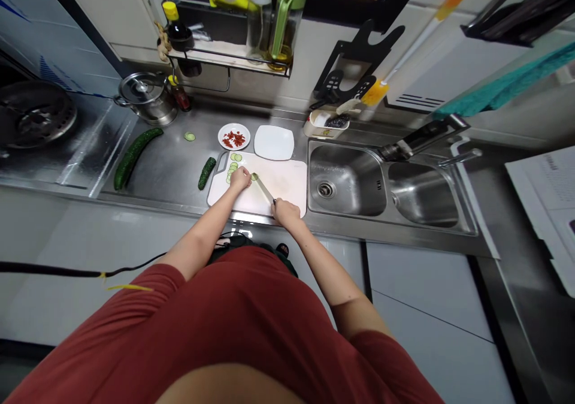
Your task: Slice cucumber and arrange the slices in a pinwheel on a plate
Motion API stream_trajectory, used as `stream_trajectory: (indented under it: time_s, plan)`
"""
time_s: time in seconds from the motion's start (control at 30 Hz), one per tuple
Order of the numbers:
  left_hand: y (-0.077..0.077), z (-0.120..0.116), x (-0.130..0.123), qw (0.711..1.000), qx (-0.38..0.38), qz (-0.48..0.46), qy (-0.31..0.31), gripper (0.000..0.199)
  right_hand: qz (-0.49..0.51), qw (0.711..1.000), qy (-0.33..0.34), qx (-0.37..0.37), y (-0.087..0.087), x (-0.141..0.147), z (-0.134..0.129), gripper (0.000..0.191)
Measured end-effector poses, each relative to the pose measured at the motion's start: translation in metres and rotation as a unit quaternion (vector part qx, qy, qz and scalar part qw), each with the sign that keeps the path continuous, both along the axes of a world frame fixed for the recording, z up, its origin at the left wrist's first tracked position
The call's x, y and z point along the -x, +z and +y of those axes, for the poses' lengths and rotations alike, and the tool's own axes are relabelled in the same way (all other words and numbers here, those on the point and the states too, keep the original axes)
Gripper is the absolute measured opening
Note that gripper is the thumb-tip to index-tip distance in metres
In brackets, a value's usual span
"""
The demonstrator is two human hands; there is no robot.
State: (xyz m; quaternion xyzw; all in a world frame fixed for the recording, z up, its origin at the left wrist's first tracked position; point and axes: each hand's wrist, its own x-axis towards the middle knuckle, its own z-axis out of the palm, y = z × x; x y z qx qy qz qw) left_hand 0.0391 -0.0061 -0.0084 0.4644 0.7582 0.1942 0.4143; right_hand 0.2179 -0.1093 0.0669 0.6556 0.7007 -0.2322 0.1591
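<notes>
My right hand (286, 212) grips the handle of a kitchen knife (264, 189), its blade pointing up and left across the white cutting board (290, 179). At the blade's tip is a cucumber slice (254, 177); I cannot tell whether it lies on the blade or against it. Just left of it, my left hand (241, 178) is closed with fingers curled together, and anything inside them is hidden. Several pale green cucumber slices (232, 167) lie on the board beyond and beside that hand. A short piece of dark green cucumber (207, 173) rests left of the board.
Behind the board stand a plate of chopped red pieces (234, 127) and a white square plate (274, 127). A long cucumber (135, 155), a cut cucumber end (189, 136) and a lidded steel pot (148, 95) are leftward. A double sink (350, 152) adjoins the right.
</notes>
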Motion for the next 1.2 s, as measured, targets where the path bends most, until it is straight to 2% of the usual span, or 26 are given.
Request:
stream_trajectory:
  time_s: [0.63, 0.93, 1.2]
  plan:
    - [-0.006, 0.001, 0.001, 1.0, -0.004, -0.014, -0.002, 0.014, 0.0, 1.0, 0.003, 0.002, 0.001, 0.0, 0.003, 0.037]
    - [-0.013, 0.004, 0.004, 0.999, -0.012, -0.03, 0.004, 0.013, -0.009, 0.999, 0.027, 0.016, 0.014, -0.01, 0.005, 0.036]
    - [-0.014, 0.004, 0.003, 0.999, -0.015, -0.031, 0.009, 0.014, -0.003, 1.0, 0.012, 0.01, 0.006, -0.008, -0.001, 0.037]
